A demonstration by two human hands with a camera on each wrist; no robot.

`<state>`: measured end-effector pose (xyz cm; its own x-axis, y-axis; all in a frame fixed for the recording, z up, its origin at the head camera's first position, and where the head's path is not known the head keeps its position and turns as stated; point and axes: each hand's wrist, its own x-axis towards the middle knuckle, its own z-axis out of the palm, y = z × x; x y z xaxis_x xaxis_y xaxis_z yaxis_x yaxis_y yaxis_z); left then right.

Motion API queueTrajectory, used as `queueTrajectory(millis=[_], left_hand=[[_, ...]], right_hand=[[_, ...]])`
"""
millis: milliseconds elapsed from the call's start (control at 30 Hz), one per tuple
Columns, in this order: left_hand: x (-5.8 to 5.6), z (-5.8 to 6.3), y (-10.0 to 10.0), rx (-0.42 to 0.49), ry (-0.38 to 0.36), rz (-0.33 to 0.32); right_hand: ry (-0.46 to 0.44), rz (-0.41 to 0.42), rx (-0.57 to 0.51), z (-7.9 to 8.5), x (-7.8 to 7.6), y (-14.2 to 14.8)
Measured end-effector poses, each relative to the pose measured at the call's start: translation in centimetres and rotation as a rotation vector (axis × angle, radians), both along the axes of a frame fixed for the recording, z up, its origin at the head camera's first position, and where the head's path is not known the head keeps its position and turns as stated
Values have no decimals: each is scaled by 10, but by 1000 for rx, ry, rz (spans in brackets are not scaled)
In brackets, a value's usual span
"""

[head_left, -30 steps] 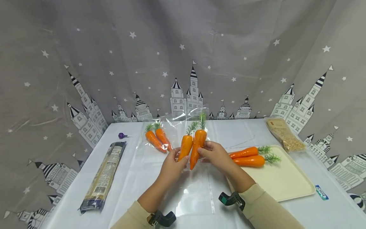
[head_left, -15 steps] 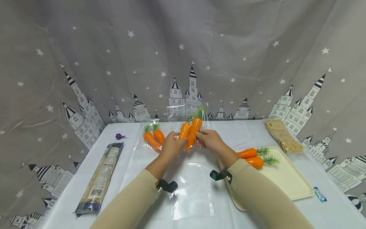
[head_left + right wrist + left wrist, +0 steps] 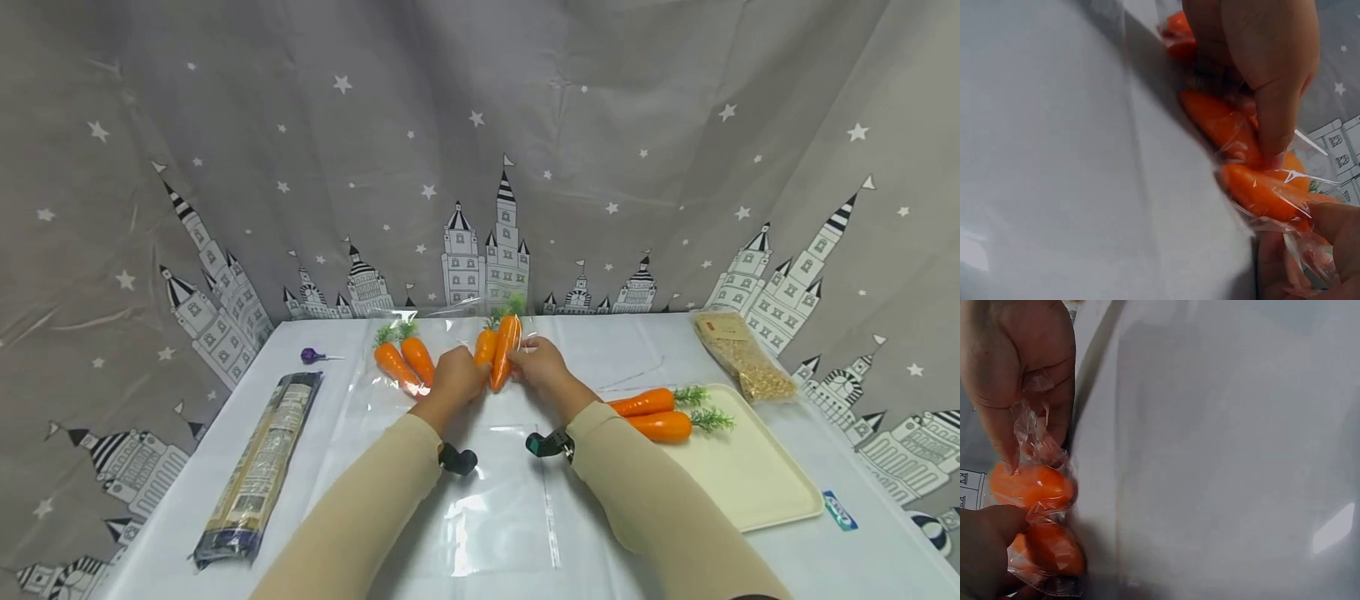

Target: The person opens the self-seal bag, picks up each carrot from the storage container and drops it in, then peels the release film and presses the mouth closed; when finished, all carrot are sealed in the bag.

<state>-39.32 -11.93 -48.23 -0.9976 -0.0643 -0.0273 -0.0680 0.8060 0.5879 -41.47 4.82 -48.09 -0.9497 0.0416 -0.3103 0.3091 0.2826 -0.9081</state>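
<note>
A clear plastic bag holding two orange carrots with green tops is in both hands at the middle of the table. My left hand [image 3: 456, 375] pinches the bag and the left carrot [image 3: 486, 343], its thumb [image 3: 1275, 140] pressing from above. The right hand [image 3: 542, 363] grips bunched film beside the right carrot [image 3: 506, 350]; its thumb [image 3: 1002, 440] touches that carrot. The bagged pair stands close over the far part of the table, carrot tips toward me. Left of it lies another clear bag with two carrots [image 3: 393, 367].
Flat clear bags [image 3: 498, 517] lie in front. On the right, two carrots [image 3: 663, 427] lie on a cream tray [image 3: 750, 483], near a bag of grain [image 3: 746, 354] and a small blue packet [image 3: 840, 510]. At left are a long noodle-like package [image 3: 262, 467] and a purple lollipop [image 3: 311, 356].
Both hands have carried the bagged carrots away from me toward the table's far edge, then lower. The flat bags in front have come into fuller view.
</note>
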Motion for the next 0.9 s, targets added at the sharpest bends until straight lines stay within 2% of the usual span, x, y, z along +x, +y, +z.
queueTrajectory(millis=[200, 300, 500, 733, 900], left_hand=[[-1, -8, 4, 14, 25, 18], [0, -9, 6, -15, 18, 31], [5, -6, 10, -61, 33, 56], [30, 10, 10, -250, 139, 16], [55, 26, 9, -270, 168, -44]], right_hand=[[43, -32, 153, -10, -1, 6], [79, -39, 256, -8, 2, 7], [115, -5, 372, -2, 14, 3], [155, 77, 487, 10, 36, 6], [238, 138, 477, 26, 60, 19]])
